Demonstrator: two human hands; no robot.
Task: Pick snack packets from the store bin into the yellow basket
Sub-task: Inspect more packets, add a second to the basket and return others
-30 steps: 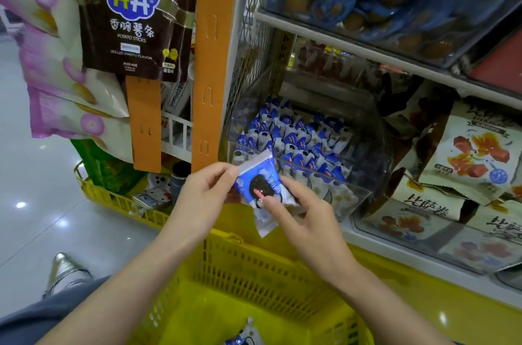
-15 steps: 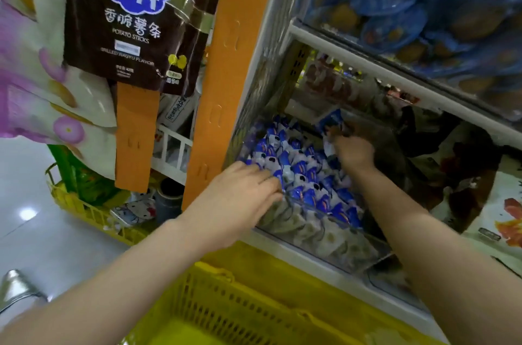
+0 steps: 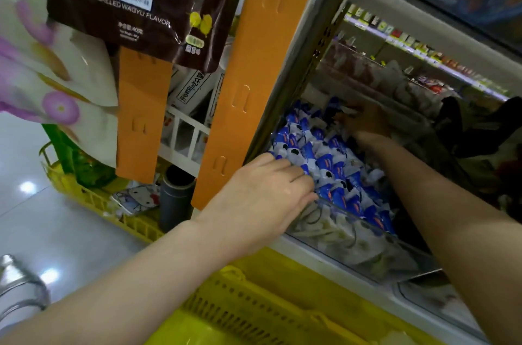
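Note:
Several small blue-and-white snack packets (image 3: 324,164) fill a clear plastic store bin (image 3: 353,245) on the lower shelf. My left hand (image 3: 268,192) reaches over the bin's front left corner, its fingers lying fairly straight on top of the packets. Deep at the shaded back of the bin is my right hand (image 3: 364,124), fingers down among the packets. A blue packet sits right at its fingertips, but the dark hides whether it is held. The yellow basket (image 3: 254,296) stands directly below the bin, between my forearms.
An orange hanging strip (image 3: 262,62) and a brown potato-sticks bag (image 3: 135,0) hang close to the left of the bin. A second yellow basket (image 3: 93,197) sits on the floor at left with a dark bottle (image 3: 175,197). A shelf runs just above the bin.
A second ago both hands held one packet in front of the bin. Both have since gone into the bin, the right to the back and the left to the front, and the view has moved closer.

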